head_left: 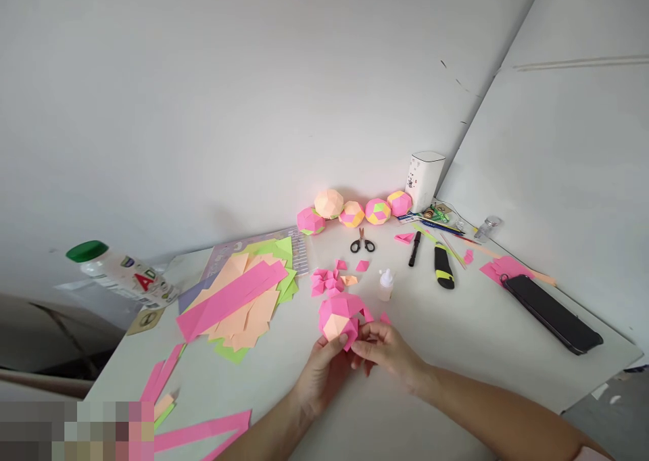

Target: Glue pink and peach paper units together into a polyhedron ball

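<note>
My left hand point(324, 368) is wrapped round the underside of a partly open pink-and-peach paper ball point(337, 319), its thumb pressed on the lower face. At the ball's lower right edge, my right hand point(384, 350) pinches a pink paper piece; some of its fingertips are hidden. A gap and a loose pink flap show on the ball's upper right side. Just beyond it lie several small folded pink pieces point(327, 282) and a peach folded piece point(349, 280). To the right of these stands a small white glue bottle point(386, 284).
Finished paper balls point(351, 214) line the wall. Scissors point(362, 243), a black marker point(415, 249), a box cutter point(443, 266) and a black pouch point(552, 312) lie on the table. Left are stacked coloured paper sheets point(238, 299) and a green-capped bottle point(124, 272). A white container point(424, 180) stands in the corner.
</note>
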Available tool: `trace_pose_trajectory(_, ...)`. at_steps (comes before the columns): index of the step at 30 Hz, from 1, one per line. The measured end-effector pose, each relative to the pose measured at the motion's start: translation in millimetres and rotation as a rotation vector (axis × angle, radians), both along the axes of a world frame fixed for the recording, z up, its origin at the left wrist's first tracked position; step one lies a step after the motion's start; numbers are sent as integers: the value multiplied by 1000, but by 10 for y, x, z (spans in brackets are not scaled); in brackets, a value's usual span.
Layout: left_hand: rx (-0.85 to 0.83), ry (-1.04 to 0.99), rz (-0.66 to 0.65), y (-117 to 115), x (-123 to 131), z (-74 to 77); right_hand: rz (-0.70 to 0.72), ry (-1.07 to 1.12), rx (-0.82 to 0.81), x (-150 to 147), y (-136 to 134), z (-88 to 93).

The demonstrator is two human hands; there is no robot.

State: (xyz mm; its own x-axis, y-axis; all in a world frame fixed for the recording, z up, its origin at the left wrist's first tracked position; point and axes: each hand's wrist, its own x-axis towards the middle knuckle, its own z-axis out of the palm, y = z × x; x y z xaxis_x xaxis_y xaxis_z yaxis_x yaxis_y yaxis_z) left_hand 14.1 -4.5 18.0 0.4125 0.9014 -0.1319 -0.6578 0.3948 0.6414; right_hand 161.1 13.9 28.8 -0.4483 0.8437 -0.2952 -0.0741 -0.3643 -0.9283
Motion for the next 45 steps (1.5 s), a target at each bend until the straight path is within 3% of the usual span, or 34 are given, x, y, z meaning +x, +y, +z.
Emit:
trace_pose_trajectory(4,-77,1,167,143,-135,-86,280,-388,101,183,122,105)
trace_pose_trajectory(9,-195,-32,236,271,-249,-187,-64,-890,570,412,318,290)
trace_pose_trajectory(11,-200,-28,234,269,-248,-192,-94,-1072,677,461,366,312)
trace_pose_trajectory(14,-199,-21,221,246,-232,-191,-27,-1204,698,484,393,256)
trace_pose_trajectory(20,-178,-5,180,242,-230,-201,74,-1214,697,408,357,21)
trace_pose_trajectory(25,-238,-23,185,248,-231,-173,102,-1103,792,315,315,-21)
trace_pose_trajectory(29,-227,-15,147,242,-244,-166,-7,-749,850,267,272,34)
trace_pose_trajectory(32,-224,-1,99,237,-254,-164,-52,-469,762,257,250,81)
trace_pose_trajectory(37,-222,10,48,237,-258,-150,-53,-290,655,237,232,96)
trace_pose_trajectory(45,-161,-4,-34,225,-267,-174,-251,-429,1087,163,174,-38)
